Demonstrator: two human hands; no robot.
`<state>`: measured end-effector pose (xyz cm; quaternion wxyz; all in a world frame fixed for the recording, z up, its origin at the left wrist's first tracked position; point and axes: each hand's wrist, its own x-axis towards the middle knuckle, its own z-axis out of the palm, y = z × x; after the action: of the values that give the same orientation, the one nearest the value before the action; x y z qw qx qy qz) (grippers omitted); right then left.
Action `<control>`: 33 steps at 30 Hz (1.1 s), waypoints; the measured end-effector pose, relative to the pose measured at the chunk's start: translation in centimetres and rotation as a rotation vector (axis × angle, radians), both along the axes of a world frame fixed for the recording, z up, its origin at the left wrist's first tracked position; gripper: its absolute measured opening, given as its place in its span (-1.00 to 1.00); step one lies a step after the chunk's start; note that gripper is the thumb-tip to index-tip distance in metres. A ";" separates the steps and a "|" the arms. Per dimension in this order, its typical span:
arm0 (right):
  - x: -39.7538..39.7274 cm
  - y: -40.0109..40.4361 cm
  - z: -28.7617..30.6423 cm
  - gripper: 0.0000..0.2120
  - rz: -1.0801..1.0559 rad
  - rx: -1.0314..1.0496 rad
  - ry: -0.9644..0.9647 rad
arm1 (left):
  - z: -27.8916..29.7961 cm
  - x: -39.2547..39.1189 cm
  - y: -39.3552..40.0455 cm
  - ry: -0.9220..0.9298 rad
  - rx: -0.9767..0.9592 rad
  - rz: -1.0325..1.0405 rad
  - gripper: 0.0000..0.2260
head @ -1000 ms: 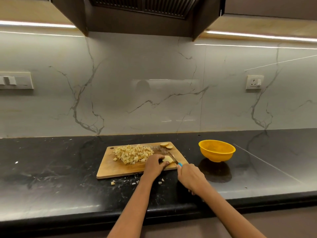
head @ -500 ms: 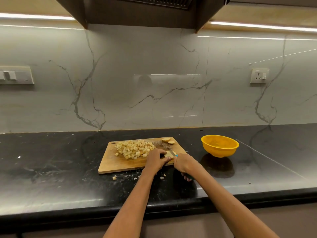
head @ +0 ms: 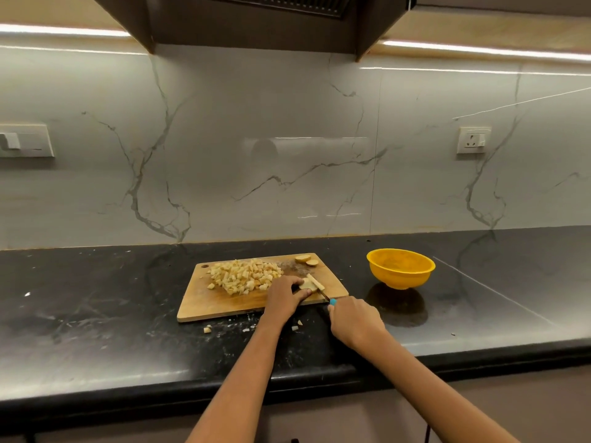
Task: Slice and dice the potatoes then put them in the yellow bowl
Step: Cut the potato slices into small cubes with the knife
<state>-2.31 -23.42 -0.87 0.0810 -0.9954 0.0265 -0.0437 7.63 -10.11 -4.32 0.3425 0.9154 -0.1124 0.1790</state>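
Potato piece (head: 311, 284): pale, partly sliced, lying on the near right part of the cutting board (head: 204, 302). Left hand (head: 285, 295): rests on the piece, fingers (head: 303, 292) curled over it and holding it down. Right hand (head: 353, 321): fingers wrapped tight round the handle of a knife (head: 326, 296); a bit of blue handle shows at the top of the fist, and the thin blade reaches up to the piece. Diced potato (head: 244, 276): a heap of small cubes on the middle of the board, just left of the left hand. Two potato ends (head: 307, 260): at the far right corner of the board. Stray cubes (head: 208, 329): on the tabletop (head: 96, 314) just in front of the board. Yellow bowl (head: 400, 268): upright on the dark tabletop, well to the right of the board, apart from both hands; contents cannot be told. Marble-patterned wall (head: 287, 155): behind, with a socket (head: 472, 140) at right.
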 end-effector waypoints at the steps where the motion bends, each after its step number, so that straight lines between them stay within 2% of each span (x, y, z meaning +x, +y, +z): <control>1: 0.0 -0.1 0.0 -0.62 -0.025 0.056 -0.007 | 0.0 0.0 0.0 -0.001 -0.007 0.003 -0.64; 7: 0.7 0.5 0.0 -0.57 -0.046 0.286 -0.001 | 0.2 0.1 0.1 -0.004 -0.011 0.018 -0.67; 15: 0.9 1.0 0.5 -0.59 -0.071 0.285 0.085 | 0.1 0.3 0.2 -0.009 -0.015 0.020 -0.67; 22: 3.1 2.6 2.3 -0.66 -0.068 0.281 0.259 | 0.3 0.4 0.3 -0.003 -0.035 -0.013 -0.68; 26: 4.4 2.9 2.4 -0.69 -0.018 0.187 0.277 | 0.4 0.2 0.3 -0.012 -0.025 -0.007 -0.68; 31: 1.6 2.2 0.4 -0.70 0.018 -0.080 0.064 | 0.3 0.0 0.1 -0.016 -0.037 0.001 -0.67; 33: 0.4 1.8 -0.2 -0.72 0.020 -0.124 0.006 | 0.3 -0.1 0.2 -0.018 -0.029 0.007 -0.67</control>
<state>-1.93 -21.60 -1.04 0.0196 -0.9989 0.0140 -0.0413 7.57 -9.88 -4.05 0.3542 0.9091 -0.1096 0.1898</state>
